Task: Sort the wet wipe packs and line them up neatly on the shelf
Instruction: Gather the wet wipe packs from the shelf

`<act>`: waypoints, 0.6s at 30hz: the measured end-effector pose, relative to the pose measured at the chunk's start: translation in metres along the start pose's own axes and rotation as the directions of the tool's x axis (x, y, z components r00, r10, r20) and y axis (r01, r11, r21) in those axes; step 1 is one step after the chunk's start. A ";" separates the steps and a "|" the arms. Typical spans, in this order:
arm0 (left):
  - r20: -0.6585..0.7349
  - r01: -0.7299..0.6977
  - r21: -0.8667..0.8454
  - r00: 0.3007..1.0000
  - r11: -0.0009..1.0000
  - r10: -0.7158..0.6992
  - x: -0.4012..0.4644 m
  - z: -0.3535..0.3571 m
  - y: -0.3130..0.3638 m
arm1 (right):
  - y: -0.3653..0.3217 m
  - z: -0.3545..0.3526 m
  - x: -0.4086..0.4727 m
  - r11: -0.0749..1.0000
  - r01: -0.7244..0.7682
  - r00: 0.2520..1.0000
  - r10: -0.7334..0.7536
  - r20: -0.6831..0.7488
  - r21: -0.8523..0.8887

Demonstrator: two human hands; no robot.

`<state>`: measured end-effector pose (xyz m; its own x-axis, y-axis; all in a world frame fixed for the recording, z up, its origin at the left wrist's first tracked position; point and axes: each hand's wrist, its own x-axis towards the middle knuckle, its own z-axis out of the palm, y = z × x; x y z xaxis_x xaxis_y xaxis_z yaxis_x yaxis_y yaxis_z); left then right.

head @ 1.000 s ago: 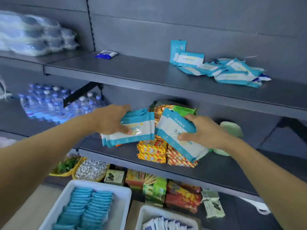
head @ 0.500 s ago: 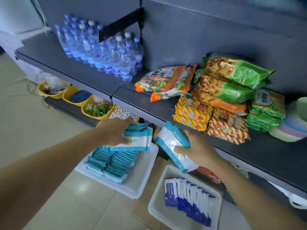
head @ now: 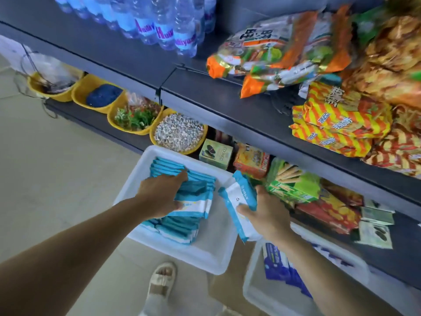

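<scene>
Shelf (head: 262, 115) ran above and beyond both hands, loaded with snack bags (head: 339, 124) and water bottles (head: 164, 21); no teal wipe packs visible on it in this view, so the lining-up step appeared not yet done here. White tray (head: 211, 254) sat on the pale tiled floor (head: 57, 179) beneath the fingers, filled with rows of teal packs (head: 173, 226). Second tray (head: 257, 293), below the right wrist, held dark blue packs (head: 276, 265); sorting by colour looked partly complete. Left hand (head: 159, 197) was closed on a small bundle (head: 193, 199) of teal packs, fingers curled over its top edge, low over the tray rows. Right hand (head: 266, 215) gripped a single pack (head: 239, 201), thumb on its face, just right of the bundle, not touching it. Yellow bowls (head: 136, 119) sat on the bottom ledge beyond the left fingertips.
</scene>
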<state>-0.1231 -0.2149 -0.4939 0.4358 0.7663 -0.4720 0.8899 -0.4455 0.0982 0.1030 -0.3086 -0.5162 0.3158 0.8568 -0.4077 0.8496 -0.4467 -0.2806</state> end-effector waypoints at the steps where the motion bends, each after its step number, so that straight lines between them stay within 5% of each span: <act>1: -0.008 -0.027 0.010 1.000 1.000 0.027 0.011 0.009 -0.008 | -0.005 0.015 0.007 0.999 -0.035 0.999 0.035 -0.009 0.003; 7: -0.007 -0.200 0.075 0.979 0.977 0.201 0.061 0.052 -0.044 | -0.023 0.092 0.041 0.972 -0.235 0.972 0.234 -0.030 -0.025; 18: -0.083 -0.311 0.117 0.943 0.943 0.321 0.121 0.126 -0.067 | -0.021 0.178 0.109 0.934 -0.321 0.947 0.316 -0.058 -0.155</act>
<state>-0.1472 -0.1503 -0.6677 0.7080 0.6182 -0.3414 0.6881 -0.7126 0.1369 0.0438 -0.2518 -0.7095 0.5916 0.6854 -0.4246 0.7579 -0.6523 0.0030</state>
